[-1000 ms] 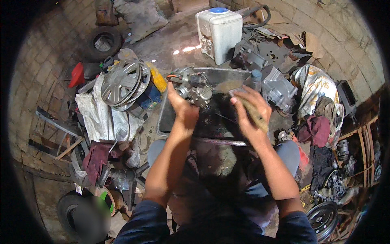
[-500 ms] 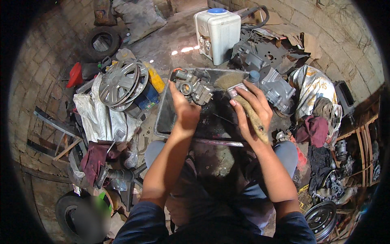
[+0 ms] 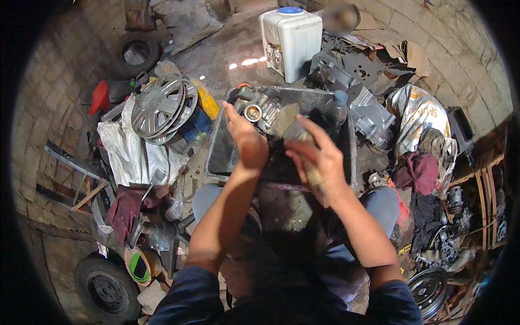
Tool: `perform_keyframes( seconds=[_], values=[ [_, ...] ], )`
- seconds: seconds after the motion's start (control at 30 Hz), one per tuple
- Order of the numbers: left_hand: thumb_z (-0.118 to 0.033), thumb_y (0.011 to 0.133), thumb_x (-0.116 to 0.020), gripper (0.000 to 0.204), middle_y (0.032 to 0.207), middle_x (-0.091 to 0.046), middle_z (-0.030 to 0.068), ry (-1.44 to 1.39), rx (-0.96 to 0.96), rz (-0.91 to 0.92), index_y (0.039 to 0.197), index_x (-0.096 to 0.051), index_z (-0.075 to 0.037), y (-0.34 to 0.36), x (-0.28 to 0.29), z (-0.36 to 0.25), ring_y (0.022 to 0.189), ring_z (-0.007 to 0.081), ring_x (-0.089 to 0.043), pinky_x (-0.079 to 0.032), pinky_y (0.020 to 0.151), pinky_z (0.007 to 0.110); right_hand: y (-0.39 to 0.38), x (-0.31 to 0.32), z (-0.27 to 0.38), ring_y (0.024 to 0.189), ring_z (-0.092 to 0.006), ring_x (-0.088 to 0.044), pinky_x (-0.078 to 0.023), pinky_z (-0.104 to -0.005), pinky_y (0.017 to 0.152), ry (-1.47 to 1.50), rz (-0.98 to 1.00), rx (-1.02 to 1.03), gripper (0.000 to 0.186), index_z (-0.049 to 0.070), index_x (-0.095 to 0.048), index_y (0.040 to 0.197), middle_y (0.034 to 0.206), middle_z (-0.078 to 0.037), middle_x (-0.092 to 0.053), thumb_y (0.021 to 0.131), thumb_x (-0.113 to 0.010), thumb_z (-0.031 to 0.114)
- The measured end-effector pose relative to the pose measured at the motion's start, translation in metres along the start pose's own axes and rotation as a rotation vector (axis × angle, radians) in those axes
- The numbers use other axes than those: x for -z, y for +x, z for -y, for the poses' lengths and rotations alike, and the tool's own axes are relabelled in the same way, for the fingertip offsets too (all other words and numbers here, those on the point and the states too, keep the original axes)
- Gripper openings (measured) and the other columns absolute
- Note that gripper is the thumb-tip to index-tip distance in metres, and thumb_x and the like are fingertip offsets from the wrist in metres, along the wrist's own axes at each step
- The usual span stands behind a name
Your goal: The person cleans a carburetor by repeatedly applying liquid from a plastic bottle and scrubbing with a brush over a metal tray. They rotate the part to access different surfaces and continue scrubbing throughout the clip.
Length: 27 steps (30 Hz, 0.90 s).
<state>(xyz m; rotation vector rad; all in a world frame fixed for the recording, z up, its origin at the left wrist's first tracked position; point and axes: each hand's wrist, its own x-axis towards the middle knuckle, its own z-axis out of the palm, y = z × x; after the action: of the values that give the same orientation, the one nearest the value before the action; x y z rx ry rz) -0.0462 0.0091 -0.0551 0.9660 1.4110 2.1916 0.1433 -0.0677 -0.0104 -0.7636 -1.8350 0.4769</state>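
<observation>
Dull cast-metal engine part; grimy matt metal tray.

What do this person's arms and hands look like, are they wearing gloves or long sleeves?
No gloves: the left hand and right hand are bare. The forearms are bare too. Dark blue sleeves cover only the upper arms, ending about the elbows. No watch, ring or bracelet shows.
</observation>
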Motion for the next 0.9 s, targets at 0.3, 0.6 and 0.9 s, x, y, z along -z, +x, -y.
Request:
perform_keyframes(
  seconds=[0.3, 0.6, 0.9],
  values=[
    [-0.046, 0.113, -0.038, 0.071, 0.166, -0.034, 0.0203, -0.031, -0.067, 0.076, 0.16, -0.029, 0.006, -0.005, -0.005, -0.008, 0.151, 0.0247, -0.035, -0.024, 0.125, 0.034, 0.016, 0.021, 0.014, 0.104, -0.0312, -0.075, -0.061, -0.0365, 0.087, -0.098, -0.012, -0.018, 0.029, 0.006, -0.079, 0.104, 0.14, -0.016, -0.064, 0.078, -0.079, -0.007],
    [-0.043, 0.114, -0.038, 0.059, 0.141, -0.054, 0.0171, -0.177, 0.013, -0.042, 0.144, -0.048, 0.007, 0.0, -0.017, -0.022, 0.126, 0.0239, -0.053, -0.038, 0.112, 0.035, 0.019, 0.028, 0.014, 0.107, -0.0353, -0.074, -0.061, -0.0378, 0.087, -0.122, -0.034, 0.028, 0.026, 0.005, -0.077, 0.103, 0.139, -0.02, -0.064, 0.081, -0.075, -0.009],
    [-0.041, 0.115, -0.038, 0.052, 0.119, -0.063, 0.0129, 0.19, -0.369, 0.019, 0.132, -0.056, 0.005, -0.005, -0.008, -0.023, 0.105, 0.0209, -0.058, -0.045, 0.098, 0.033, 0.01, 0.021, 0.013, 0.106, -0.0329, -0.073, -0.06, -0.0369, 0.088, -0.051, 0.12, 0.034, 0.028, 0.009, -0.078, 0.102, 0.137, -0.017, -0.065, 0.079, -0.078, -0.006]
  ],
)
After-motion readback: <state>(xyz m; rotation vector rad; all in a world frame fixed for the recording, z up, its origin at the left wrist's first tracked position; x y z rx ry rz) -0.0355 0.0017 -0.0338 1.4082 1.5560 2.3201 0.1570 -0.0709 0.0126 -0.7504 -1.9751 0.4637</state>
